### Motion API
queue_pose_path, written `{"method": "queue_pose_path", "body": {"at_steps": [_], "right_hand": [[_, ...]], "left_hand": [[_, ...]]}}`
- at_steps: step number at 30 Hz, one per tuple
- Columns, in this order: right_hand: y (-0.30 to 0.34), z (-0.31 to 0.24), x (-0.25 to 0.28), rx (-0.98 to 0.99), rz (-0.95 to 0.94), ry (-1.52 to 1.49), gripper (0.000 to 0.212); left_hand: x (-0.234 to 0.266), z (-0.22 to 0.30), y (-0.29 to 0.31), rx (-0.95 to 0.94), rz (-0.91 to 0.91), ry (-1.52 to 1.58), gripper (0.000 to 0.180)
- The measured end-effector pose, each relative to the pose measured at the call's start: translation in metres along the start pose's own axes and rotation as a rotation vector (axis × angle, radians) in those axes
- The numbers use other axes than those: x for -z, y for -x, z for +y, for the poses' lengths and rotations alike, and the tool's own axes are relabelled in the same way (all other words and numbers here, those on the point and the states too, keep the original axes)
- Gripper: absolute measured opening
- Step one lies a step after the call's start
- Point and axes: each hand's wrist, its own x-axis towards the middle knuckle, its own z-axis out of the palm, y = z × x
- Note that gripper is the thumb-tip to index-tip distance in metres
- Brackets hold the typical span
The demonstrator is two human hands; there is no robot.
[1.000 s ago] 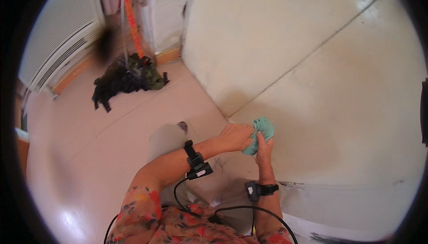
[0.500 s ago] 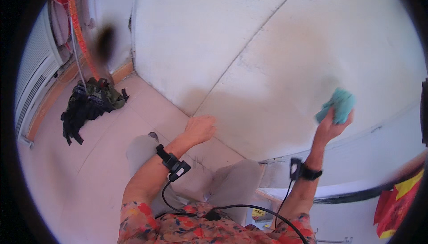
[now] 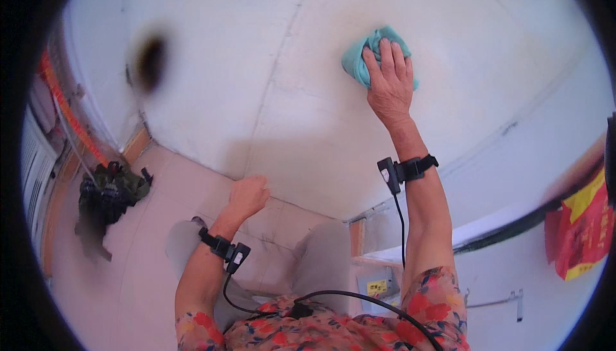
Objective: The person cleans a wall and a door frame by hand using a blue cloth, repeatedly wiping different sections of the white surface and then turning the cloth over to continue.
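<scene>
A crumpled teal cloth [image 3: 359, 62] lies against the white wall [image 3: 308, 113] at upper middle. My right hand [image 3: 390, 85] presses it there, its fingers bent over the folds and part of the cloth hidden beneath them. My left hand [image 3: 249, 196] is curled into a loose fist low down, near where the wall meets the pinkish tiled floor [image 3: 154, 222]. Nothing shows in its fingers. Each wrist wears a black strap with a small cabled box. A dark seam [image 3: 273, 75] runs up the wall to the left of the cloth.
On the floor at left lies a dark cloth bundle [image 3: 106, 190], with a thin pole and an orange strip [image 3: 74, 120] rising from it. A red and yellow bag [image 3: 581, 232] is at far right. My knees are bent below the left hand. A dark blur covers part of the upper left.
My right hand has moved left and up across the wall with the teal cloth. The view has shifted, and the left hand stays curled near the wall's foot.
</scene>
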Motion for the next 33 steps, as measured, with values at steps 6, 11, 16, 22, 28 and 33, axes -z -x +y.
{"method": "queue_pose_path", "body": {"at_steps": [6, 11, 16, 22, 28, 33], "right_hand": [[0.051, 0.082, 0.027, -0.133, 0.003, 0.108, 0.05], [0.109, 0.165, 0.084, -0.321, -0.165, 0.295, 0.049], [0.047, 0.236, 0.179, -0.18, -0.221, 0.835, 0.036], [0.025, 0.31, 0.254, -0.166, -0.698, 1.201, 0.035], [0.07, 0.281, 0.243, -0.004, -0.628, 1.11, 0.027], [0.145, 0.246, 0.209, 0.018, -0.734, 0.829, 0.014]], "left_hand": [[-0.006, -0.001, -0.002, -0.01, -0.08, -0.051, 0.017], [-0.011, -0.002, 0.0, -0.015, -0.138, -0.062, 0.018], [-0.01, -0.014, 0.007, -0.043, -0.152, -0.091, 0.018], [-0.018, -0.013, 0.006, -0.036, -0.208, -0.126, 0.02], [-0.019, -0.017, 0.008, -0.073, -0.267, -0.166, 0.021], [-0.023, -0.018, 0.01, -0.095, -0.303, -0.179, 0.021]]}}
